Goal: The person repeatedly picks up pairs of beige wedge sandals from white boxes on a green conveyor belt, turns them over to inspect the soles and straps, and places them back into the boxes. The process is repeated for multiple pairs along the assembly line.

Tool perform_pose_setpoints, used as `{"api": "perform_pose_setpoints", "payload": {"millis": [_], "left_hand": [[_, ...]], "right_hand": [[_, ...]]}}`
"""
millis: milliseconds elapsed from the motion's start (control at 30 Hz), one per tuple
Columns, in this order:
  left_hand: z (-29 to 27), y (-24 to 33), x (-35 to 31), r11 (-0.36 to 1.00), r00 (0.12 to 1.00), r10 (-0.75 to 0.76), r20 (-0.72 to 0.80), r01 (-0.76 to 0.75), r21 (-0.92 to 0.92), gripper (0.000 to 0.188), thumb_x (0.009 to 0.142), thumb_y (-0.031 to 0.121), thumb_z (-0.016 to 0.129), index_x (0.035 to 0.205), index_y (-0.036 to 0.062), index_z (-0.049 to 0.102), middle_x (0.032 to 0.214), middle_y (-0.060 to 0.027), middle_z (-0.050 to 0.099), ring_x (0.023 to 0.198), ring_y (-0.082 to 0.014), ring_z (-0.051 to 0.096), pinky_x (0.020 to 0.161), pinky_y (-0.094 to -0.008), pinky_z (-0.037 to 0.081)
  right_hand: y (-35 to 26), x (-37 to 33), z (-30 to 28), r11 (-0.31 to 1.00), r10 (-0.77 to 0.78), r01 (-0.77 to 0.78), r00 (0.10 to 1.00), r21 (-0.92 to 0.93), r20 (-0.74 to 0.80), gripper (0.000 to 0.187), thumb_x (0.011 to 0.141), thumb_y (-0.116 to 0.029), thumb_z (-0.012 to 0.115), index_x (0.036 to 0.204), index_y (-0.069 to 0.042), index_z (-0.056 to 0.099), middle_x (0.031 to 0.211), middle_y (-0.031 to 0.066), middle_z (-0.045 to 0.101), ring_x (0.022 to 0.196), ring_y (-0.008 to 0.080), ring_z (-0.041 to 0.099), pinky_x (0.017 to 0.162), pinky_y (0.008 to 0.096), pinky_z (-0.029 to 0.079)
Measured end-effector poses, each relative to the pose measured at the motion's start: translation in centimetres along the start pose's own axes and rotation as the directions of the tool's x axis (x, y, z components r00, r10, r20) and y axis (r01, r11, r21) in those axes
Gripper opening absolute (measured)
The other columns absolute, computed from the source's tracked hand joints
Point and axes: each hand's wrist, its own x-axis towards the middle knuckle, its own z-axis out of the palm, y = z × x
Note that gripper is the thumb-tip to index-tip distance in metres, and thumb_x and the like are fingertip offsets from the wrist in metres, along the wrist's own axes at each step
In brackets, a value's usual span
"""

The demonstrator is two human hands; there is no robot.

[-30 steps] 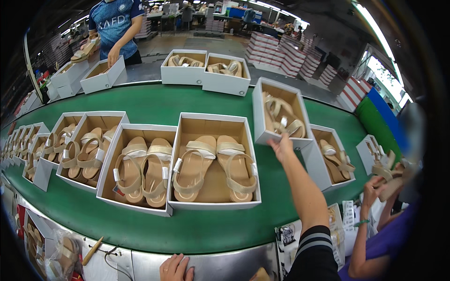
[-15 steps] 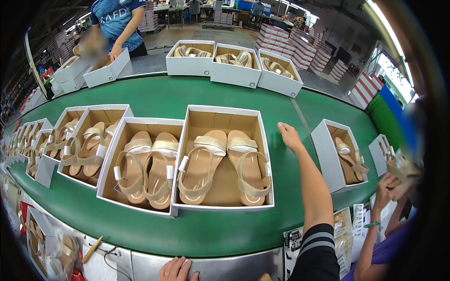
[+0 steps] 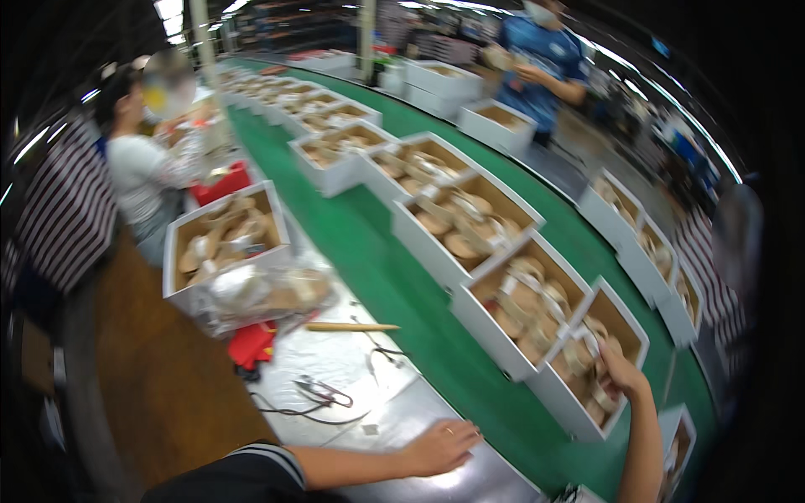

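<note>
Head view: the right grip [image 3: 619,373] is over beige strappy sandals [image 3: 577,356] in a white rectangular cardboard box [image 3: 560,411] on the green belt [image 3: 386,260], whether grasping I cannot tell; the left grip [image 3: 442,448] rests, released, on the silvery metal table [image 3: 398,413].

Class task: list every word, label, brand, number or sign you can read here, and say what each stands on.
None can be read.
Blue shirt of the person across the green belt: any print is too blurred.
White shoebox at the right hand: any marking is too small.
Striped stack at far left: stripes only, no legible wording.
</note>
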Motion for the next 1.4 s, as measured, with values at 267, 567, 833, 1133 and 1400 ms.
{"api": "perform_pose_setpoints", "payload": {"millis": [267,567,833,1133,1400], "left_hand": [[2.1,0.1,-0.9,0.997,1.0,-0.005,-0.027,0.007,0.078,0.039,0.089,0.028,0.06,0.119,0.003,0.056,0.123,-0.0125,0.055,0.122,-0.0254,0.048,0.103,-0.0376,0.036],[3.0,0.0,-1.1,0.999,1.0,-0.01,-0.03,0.012,0.05,0.039,0.088,0.026,0.059,0.118,0.0013,0.054,0.125,-0.0148,0.052,0.124,-0.028,0.044,0.105,-0.0388,0.033],[2.2,-0.2,-1.1,0.999,1.0,0.004,0.02,-0.003,-0.044,0.044,0.091,0.029,0.057,0.126,0.0031,0.053,0.128,-0.0163,0.053,0.123,-0.031,0.048,0.104,-0.0412,0.036],[-5.2,4.5,-3.4,0.208,0.913,-0.405,0.053,0.148,-0.967,0.049,0.1,0.032,0.052,0.138,0.0021,0.046,0.132,-0.0099,0.052,0.125,-0.022,0.047,0.106,-0.0347,0.035],[-6.0,5.1,-9.8,0.236,0.921,-0.354,0.163,0.257,-0.937,0.044,0.092,0.019,0.064,0.13,0.0004,0.052,0.123,-0.0117,0.057,0.117,-0.0215,0.053,0.101,-0.0354,0.041]], "right_hand": [[4.0,8.5,0.2,0.923,-0.291,0.144,0.868,-0.356,-0.403,0.027,0.073,-0.014,0.066,0.094,0.003,0.07,0.091,0.0254,0.069,0.088,0.0359,0.068,0.08,0.0421,0.052],[5.7,6.1,-4.7,0.884,-0.405,0.416,0.449,-0.215,-0.797,0.036,0.084,0.0,0.053,0.119,0.003,0.061,0.112,0.0225,0.065,0.105,0.0359,0.063,0.093,0.0397,0.046],[1.2,-5.2,-4.3,0.762,-0.574,0.529,0.285,-0.374,-0.767,0.035,0.088,0.003,0.046,0.119,0.008,0.06,0.11,0.023,0.066,0.096,0.0318,0.065,0.089,0.0362,0.048],[-1.6,-23.7,15.6,0.765,-0.574,0.559,0.369,-0.319,-0.731,0.042,0.079,0.003,0.049,0.118,0.004,0.064,0.089,0.0198,0.07,0.082,0.0256,0.069,0.075,0.0336,0.051],[-0.3,-25.7,25.2,0.82,-0.559,0.504,0.805,-0.271,-0.196,0.036,0.085,-0.009,0.058,0.119,0.0,0.064,0.087,0.0228,0.067,0.076,0.0312,0.064,0.069,0.0395,0.049]]}}
